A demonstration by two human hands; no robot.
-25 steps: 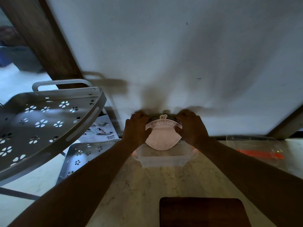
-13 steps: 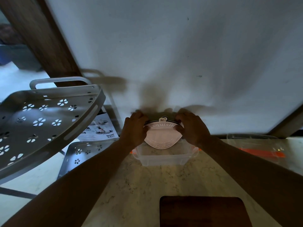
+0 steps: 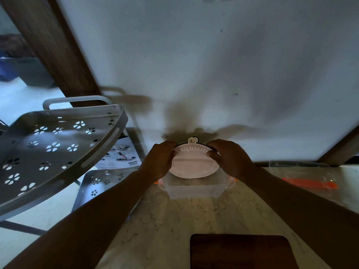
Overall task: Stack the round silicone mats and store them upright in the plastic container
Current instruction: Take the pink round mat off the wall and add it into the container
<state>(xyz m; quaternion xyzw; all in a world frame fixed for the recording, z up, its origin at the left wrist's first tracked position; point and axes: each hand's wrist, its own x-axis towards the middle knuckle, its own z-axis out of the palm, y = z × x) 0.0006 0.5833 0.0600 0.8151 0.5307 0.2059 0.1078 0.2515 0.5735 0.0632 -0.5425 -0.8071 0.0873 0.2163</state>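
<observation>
Over the plastic container (image 3: 196, 188) at twelve o'clock, we clamp left hand (image 3: 158, 161) and right hand (image 3: 232, 159) on the stacked mats (image 3: 194, 164), keeping them upright.

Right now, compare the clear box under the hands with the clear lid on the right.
The box is deep, and a pink mat stands in it; the lid lies flat and holds nothing. The box sits between both hands; the lid lies untouched. Both are clear plastic with orange parts.

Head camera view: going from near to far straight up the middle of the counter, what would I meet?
Dark brown wooden board → bare marble countertop → clear plastic container → pink round silicone mats held upright by left hand and right hand → white wall.
</observation>
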